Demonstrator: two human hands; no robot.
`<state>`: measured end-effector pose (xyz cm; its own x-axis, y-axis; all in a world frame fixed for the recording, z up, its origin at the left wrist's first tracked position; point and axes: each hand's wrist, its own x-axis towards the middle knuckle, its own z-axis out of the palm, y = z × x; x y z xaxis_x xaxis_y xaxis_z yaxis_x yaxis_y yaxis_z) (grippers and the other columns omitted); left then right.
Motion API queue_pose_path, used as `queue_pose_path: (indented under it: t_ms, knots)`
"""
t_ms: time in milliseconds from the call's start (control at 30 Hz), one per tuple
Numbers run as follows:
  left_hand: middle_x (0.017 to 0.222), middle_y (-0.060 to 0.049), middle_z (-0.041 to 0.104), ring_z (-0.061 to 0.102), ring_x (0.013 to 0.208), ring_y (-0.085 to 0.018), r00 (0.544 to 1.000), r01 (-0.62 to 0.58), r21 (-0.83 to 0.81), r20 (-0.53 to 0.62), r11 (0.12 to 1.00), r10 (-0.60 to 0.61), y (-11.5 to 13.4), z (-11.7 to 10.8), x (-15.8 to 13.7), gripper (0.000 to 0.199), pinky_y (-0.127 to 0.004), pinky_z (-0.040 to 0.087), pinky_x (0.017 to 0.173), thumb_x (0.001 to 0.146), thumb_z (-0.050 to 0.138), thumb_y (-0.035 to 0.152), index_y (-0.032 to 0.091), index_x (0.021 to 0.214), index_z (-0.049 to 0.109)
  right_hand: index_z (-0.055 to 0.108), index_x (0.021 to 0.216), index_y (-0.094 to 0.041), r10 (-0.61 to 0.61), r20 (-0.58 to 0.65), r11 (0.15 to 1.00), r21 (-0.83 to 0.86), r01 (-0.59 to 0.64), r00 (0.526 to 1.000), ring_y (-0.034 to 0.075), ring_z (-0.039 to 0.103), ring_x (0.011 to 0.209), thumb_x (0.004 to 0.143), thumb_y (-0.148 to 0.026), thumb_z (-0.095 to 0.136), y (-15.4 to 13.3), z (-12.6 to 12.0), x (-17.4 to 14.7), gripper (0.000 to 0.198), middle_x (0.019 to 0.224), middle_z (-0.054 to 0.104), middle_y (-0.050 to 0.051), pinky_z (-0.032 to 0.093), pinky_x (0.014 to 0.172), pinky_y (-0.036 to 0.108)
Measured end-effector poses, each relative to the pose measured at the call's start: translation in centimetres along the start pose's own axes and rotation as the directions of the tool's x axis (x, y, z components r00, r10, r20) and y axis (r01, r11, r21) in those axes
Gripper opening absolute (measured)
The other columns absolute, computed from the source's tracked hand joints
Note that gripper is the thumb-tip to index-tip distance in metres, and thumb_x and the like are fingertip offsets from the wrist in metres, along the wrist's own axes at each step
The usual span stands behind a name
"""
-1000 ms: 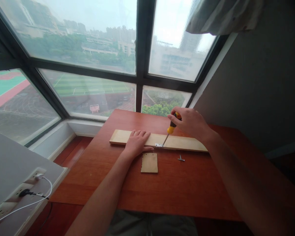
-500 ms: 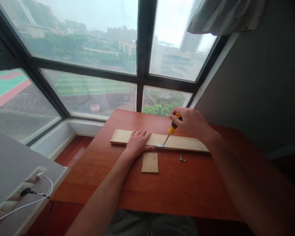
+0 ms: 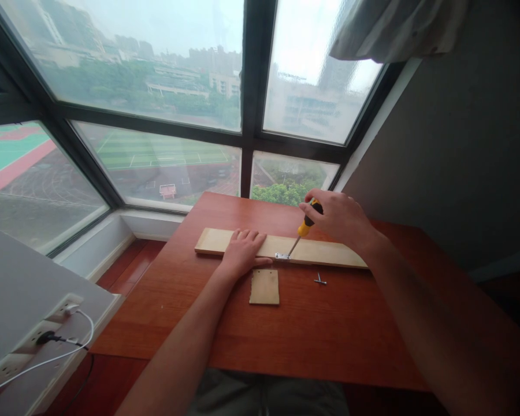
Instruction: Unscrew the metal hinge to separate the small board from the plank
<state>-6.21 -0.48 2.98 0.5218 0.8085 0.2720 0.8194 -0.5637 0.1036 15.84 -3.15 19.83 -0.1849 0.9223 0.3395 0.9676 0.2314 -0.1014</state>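
A long pale wooden board lies across the table. My left hand rests flat on its left half, fingers stretched out. My right hand is closed around the yellow and black handle of a screwdriver, held tilted. The screwdriver's tip meets a small metal hinge at the board's near edge; a screw under the tip is too small to make out. Below my left hand lies a small rectangular wooden piece with two little holes along its top edge. Loose screws lie to its right.
The reddish-brown wooden table reaches toward large dark-framed windows. At the left, a low white wall holds power sockets with a white cable plugged in. A grey curtain hangs at the upper right.
The screwdriver handle has turned slightly in my right hand, its fingers shifting a little on the grip. My left hand, the board and the loose screws stay where they were.
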Motion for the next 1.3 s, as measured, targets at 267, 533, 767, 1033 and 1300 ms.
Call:
queue_pose_path:
  t_ms: [267,533,767,1033,1300]
  knots:
    - [0.121,-0.011,0.059,0.05,0.115,-0.03,1.0,0.002,-0.004,-0.002,1.0,-0.002,0.02,0.01,-0.02,0.065,-0.044,0.029,0.102,0.079,0.055,0.069,0.026,0.127,0.05,0.059,0.106,-0.021,-0.101,0.049,0.98,0.179,0.091,0.994,0.018,0.06,0.08,0.079,-0.025,0.055,0.23,-0.2,-0.18,0.027,0.097,0.068,0.003,0.041,0.066,0.028]
    - [0.12,-0.011,0.059,0.05,0.114,-0.031,1.0,0.004,-0.003,0.0,1.0,-0.004,0.05,-0.07,-0.04,0.065,-0.045,0.03,0.102,0.078,0.056,0.068,0.026,0.127,0.05,0.062,0.097,-0.022,-0.062,0.012,0.994,0.091,0.061,0.998,0.02,0.061,0.076,0.087,-0.035,0.051,-0.1,-0.04,-0.04,0.019,0.088,0.069,0.005,0.038,0.062,0.03]
    - [0.121,-0.012,0.059,0.049,0.115,-0.031,1.0,0.0,0.0,-0.016,1.0,0.0,-0.06,0.17,-0.02,0.067,-0.045,0.029,0.103,0.078,0.055,0.069,0.025,0.128,0.05,0.06,0.1,-0.023,-0.08,0.046,0.99,0.118,0.074,0.996,0.02,0.061,0.08,0.079,-0.026,0.054,0.0,-0.28,-0.32,0.022,0.099,0.069,0.003,0.037,0.061,0.029]
    - [0.121,-0.011,0.059,0.05,0.115,-0.03,1.0,0.004,0.0,-0.011,1.0,-0.004,-0.08,0.09,0.01,0.067,-0.044,0.029,0.103,0.078,0.054,0.071,0.025,0.127,0.05,0.062,0.097,-0.023,-0.04,-0.006,0.997,0.072,0.04,0.999,0.019,0.06,0.075,0.084,-0.029,0.05,-0.27,-0.17,-0.38,0.018,0.089,0.07,0.003,0.036,0.061,0.03]
    - [0.122,-0.011,0.059,0.05,0.116,-0.03,1.0,0.005,-0.004,-0.007,1.0,-0.005,-0.21,0.17,0.06,0.068,-0.044,0.03,0.103,0.078,0.054,0.071,0.025,0.128,0.05,0.06,0.095,-0.022,-0.041,-0.006,0.997,0.062,0.041,0.999,0.021,0.061,0.079,0.086,-0.039,0.05,-0.15,-0.02,-0.42,0.021,0.094,0.069,0.005,0.036,0.06,0.03]
